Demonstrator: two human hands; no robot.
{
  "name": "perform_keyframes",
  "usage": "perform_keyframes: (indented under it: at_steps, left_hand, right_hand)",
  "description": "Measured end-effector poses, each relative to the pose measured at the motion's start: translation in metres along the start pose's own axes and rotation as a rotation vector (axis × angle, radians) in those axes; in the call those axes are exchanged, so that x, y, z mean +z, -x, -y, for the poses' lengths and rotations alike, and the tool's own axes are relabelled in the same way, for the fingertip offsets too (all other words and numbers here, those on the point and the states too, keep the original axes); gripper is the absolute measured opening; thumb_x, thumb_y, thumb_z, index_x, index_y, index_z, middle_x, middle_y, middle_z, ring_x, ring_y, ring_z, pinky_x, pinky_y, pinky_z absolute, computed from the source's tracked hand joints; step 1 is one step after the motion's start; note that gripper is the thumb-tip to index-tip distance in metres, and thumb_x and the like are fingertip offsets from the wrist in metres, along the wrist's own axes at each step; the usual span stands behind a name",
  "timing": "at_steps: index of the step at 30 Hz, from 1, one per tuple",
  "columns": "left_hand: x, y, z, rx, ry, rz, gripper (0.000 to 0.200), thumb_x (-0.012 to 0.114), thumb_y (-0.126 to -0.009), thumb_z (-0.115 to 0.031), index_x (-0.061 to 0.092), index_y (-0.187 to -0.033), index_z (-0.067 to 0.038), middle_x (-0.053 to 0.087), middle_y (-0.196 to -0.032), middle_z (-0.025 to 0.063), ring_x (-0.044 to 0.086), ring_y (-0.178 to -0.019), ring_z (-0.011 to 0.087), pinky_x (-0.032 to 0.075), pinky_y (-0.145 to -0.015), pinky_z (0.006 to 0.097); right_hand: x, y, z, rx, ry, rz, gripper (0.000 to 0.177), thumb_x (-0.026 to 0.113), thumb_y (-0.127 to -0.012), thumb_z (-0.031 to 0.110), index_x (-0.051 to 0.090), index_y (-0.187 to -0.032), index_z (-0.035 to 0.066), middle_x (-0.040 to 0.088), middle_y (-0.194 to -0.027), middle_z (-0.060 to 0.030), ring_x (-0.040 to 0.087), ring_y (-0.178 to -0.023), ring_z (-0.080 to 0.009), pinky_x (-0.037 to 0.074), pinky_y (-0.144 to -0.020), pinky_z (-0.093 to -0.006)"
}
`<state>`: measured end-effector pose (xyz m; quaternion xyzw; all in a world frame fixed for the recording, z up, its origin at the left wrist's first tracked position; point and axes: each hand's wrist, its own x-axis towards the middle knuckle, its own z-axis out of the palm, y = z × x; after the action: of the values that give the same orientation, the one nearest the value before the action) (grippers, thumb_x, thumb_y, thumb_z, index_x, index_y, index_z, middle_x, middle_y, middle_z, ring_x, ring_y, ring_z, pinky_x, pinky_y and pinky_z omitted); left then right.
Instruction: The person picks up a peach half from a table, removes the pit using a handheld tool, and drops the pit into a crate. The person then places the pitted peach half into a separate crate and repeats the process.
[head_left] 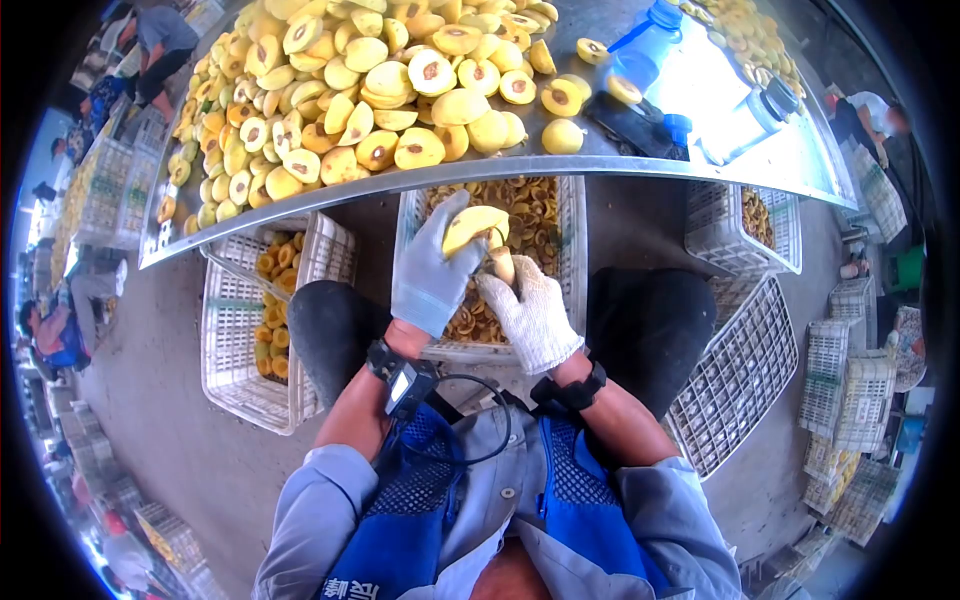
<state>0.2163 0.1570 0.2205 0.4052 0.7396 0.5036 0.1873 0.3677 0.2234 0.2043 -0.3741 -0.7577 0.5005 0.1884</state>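
At twelve o'clock, the left hand (432,268) clamps a yellow fruit (470,228) — the right hand (530,308), fingers closed, grips a wooden-handled tool (502,264).

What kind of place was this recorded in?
Probably a fruit-processing shed or workshop: halved yellow fruit lies heaped on a metal-edged table, slatted plastic crates stand around on the floor, and other people are among similar crates at the sides.

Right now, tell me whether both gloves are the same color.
No, the left hand is gloved in grey-blue, while the right hand is gloved in off-white.
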Motion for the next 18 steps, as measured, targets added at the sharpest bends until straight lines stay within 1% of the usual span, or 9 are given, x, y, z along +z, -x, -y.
perform_keyframes:
  at_steps: [3, 6, 9, 12, 15, 18]
  left_hand:
    - [0.002, 0.0, 0.006, 0.043, 0.004, -0.019, 0.056, 0.072, -0.091, -0.01, 0.057, -0.144, -0.001, 0.068, -0.137, 0.0177, 0.066, -0.126, 0.0301, 0.051, -0.107, 0.0368]
    - [0.001, 0.002, 0.008, 0.08, -0.072, -0.004, 0.056, 0.07, -0.091, -0.01, 0.057, -0.144, -0.001, 0.067, -0.137, 0.0186, 0.066, -0.126, 0.0321, 0.051, -0.107, 0.0383]
    - [0.002, 0.004, 0.01, 0.056, -0.046, 0.022, 0.056, 0.069, -0.091, -0.01, 0.057, -0.144, -0.001, 0.066, -0.138, 0.02, 0.064, -0.127, 0.0351, 0.05, -0.108, 0.0398]
    - [0.004, 0.004, 0.015, 0.094, -0.095, 0.025, 0.055, 0.068, -0.091, -0.011, 0.056, -0.144, -0.001, 0.064, -0.139, 0.0212, 0.063, -0.128, 0.0369, 0.05, -0.108, 0.041]
    - [0.004, 0.006, 0.008, 0.063, -0.096, 0.038, 0.054, 0.068, -0.092, -0.01, 0.056, -0.144, 0.0, 0.064, -0.139, 0.0216, 0.062, -0.128, 0.0375, 0.05, -0.108, 0.0417]
    - [0.005, 0.008, 0.008, 0.086, -0.13, 0.029, 0.054, 0.068, -0.092, -0.01, 0.056, -0.144, 0.0, 0.064, -0.138, 0.0215, 0.062, -0.127, 0.0377, 0.05, -0.108, 0.042]
  right_hand:
    - [0.0, -0.002, 0.002, 0.045, 0.015, 0.029, 0.042, 0.069, -0.098, 0.036, 0.062, -0.117, -0.001, 0.072, -0.093, -0.0305, 0.071, -0.09, -0.0482, 0.056, -0.074, -0.0526]
    - [0.006, -0.003, 0.0, 0.117, 0.061, 0.035, 0.032, 0.074, -0.095, 0.026, 0.066, -0.11, -0.002, 0.073, -0.089, -0.0252, 0.075, -0.084, -0.0384, 0.056, -0.071, -0.0435]
    - [0.009, -0.005, -0.005, 0.169, 0.08, 0.081, 0.031, 0.075, -0.094, 0.026, 0.066, -0.108, -0.001, 0.074, -0.091, -0.025, 0.075, -0.085, -0.0388, 0.057, -0.071, -0.0432]
    - [0.012, -0.004, -0.014, 0.123, 0.019, 0.09, 0.03, 0.074, -0.093, 0.023, 0.067, -0.108, -0.001, 0.074, -0.09, -0.0225, 0.075, -0.082, -0.0365, 0.057, -0.071, -0.0417]
    - [0.015, -0.005, -0.02, 0.216, -0.115, 0.163, 0.027, 0.072, -0.092, 0.021, 0.067, -0.108, -0.001, 0.074, -0.087, -0.0195, 0.074, -0.079, -0.033, 0.057, -0.071, -0.0408]
    - [0.013, -0.003, -0.017, 0.252, -0.156, 0.177, 0.026, 0.07, -0.091, 0.02, 0.067, -0.106, -0.001, 0.074, -0.084, -0.0174, 0.072, -0.075, -0.0299, 0.056, -0.07, -0.0402]
